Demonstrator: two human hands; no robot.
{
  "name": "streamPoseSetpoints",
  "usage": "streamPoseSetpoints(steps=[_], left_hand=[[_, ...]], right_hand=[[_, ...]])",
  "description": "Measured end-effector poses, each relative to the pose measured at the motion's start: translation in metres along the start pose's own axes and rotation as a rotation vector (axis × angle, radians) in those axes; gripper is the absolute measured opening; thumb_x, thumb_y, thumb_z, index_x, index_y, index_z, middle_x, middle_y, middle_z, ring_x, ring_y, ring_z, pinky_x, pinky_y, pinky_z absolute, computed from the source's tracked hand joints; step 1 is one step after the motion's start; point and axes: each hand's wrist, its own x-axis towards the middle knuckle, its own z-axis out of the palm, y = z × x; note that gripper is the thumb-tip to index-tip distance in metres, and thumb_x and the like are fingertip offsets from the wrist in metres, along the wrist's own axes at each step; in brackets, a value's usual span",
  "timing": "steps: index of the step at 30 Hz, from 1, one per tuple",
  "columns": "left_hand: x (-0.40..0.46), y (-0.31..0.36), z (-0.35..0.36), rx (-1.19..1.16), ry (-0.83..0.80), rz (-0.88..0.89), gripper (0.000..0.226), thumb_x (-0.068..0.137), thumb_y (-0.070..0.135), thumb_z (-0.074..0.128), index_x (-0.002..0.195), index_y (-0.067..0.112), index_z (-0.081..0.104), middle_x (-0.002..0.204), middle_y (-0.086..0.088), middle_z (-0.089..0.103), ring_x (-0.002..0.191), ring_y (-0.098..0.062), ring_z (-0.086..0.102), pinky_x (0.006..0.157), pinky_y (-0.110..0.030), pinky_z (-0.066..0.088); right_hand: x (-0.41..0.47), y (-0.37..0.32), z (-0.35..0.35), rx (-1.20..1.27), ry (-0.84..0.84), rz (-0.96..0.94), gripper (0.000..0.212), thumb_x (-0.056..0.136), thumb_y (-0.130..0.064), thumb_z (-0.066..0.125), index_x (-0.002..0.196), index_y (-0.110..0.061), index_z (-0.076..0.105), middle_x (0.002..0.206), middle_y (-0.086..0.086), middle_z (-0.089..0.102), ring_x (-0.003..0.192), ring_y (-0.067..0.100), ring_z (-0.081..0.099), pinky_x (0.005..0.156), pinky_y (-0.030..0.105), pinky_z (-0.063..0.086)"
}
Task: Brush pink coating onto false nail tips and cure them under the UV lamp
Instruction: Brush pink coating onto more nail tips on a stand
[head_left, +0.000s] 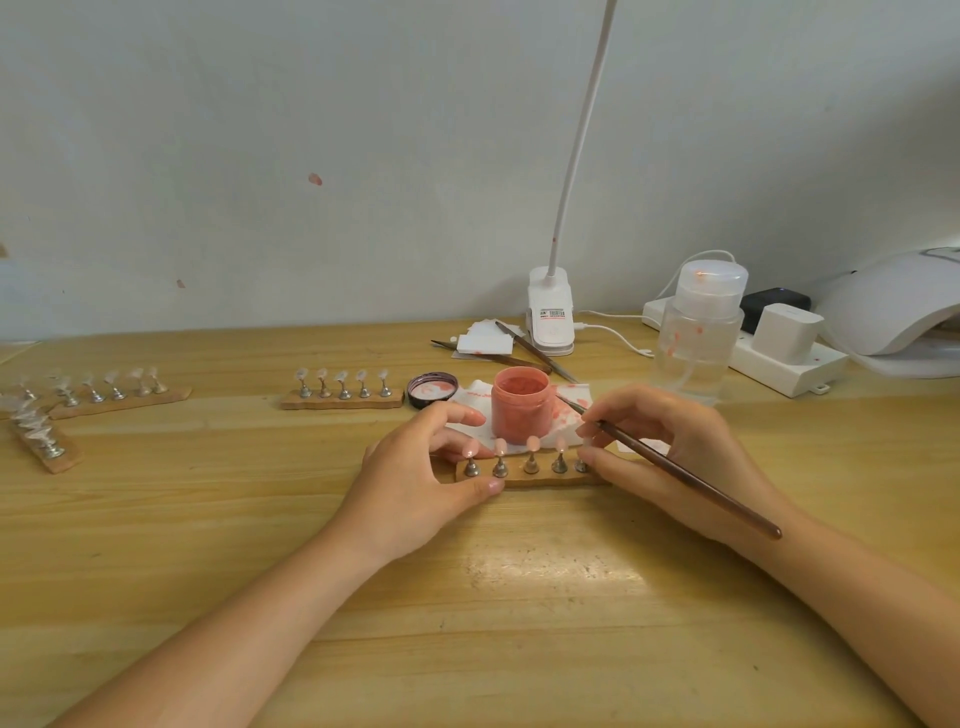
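One head-worn wide-angle view looks forward and down, close over the wooden table (519, 597), toward the wall (311, 130).

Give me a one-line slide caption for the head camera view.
Left hand steadies the nail-tip strip while right hand holds a brush beside the pink jar.
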Motion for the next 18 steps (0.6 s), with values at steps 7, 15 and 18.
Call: streamPoseSetpoints(steps=[7,15,18], left_hand=[[-0.003,0.004,0.002,-0.055,0.050,0.124,0.040,0.064,0.012,0.080,0.088,0.033,0.056,0.071,0.026,0.062,0.082,0.008,0.059,0.074,-0.005,0.038],[-0.002,0.007,0.003,-0.046,0.105,0.254,0.029,0.064,0.011,0.080,0.074,0.029,0.059,0.069,0.024,0.061,0.067,0.004,0.054,0.067,-0.008,0.040],[-0.002,0.006,0.004,-0.040,0.113,0.240,0.027,0.064,0.010,0.080,0.068,0.028,0.059,0.069,0.019,0.061,0.065,0.002,0.054,0.068,-0.017,0.044]], right_hand=[[0.000,-0.027,0.013,0.050,0.260,-0.082,0.021,0.086,-0.043,0.053,0.074,-0.028,0.062,0.065,-0.009,0.066,0.062,0.006,0.060,0.057,0.022,0.047],[-0.004,-0.039,0.041,-0.033,0.188,-0.224,0.039,0.091,-0.031,0.044,0.068,-0.010,0.066,0.063,-0.001,0.063,0.061,0.011,0.057,0.056,0.030,0.044],[-0.006,-0.038,0.040,-0.035,0.156,-0.238,0.043,0.093,-0.035,0.042,0.066,-0.011,0.065,0.061,-0.001,0.061,0.059,0.010,0.057,0.053,0.028,0.044]])
